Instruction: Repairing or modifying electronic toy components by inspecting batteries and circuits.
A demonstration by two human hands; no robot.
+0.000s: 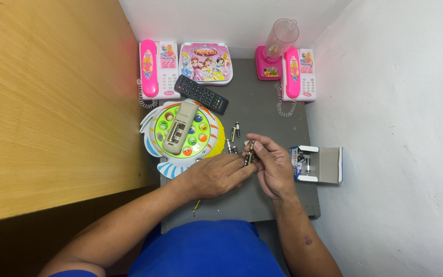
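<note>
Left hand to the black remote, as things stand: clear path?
Probably not directly. The left hand is pinching a battery with the right hand, and the fish toy sits between it and the black remote.

Table: a small grey tabletop (262,110) is sitting wedged in a narrow nook, its bare surface running back to the far wall.
Left side: a tall wooden panel (52,97), honey-coloured with fine grain, is standing right against the table's left edge and filling that whole side.
Right side: a white painted wall (401,102) is closing in, slightly rough and scuffed.
Back: another white wall (232,18) is meeting the table's far edge.
Light: even, soft brightness is falling from above, throwing only faint shadows.
</note>
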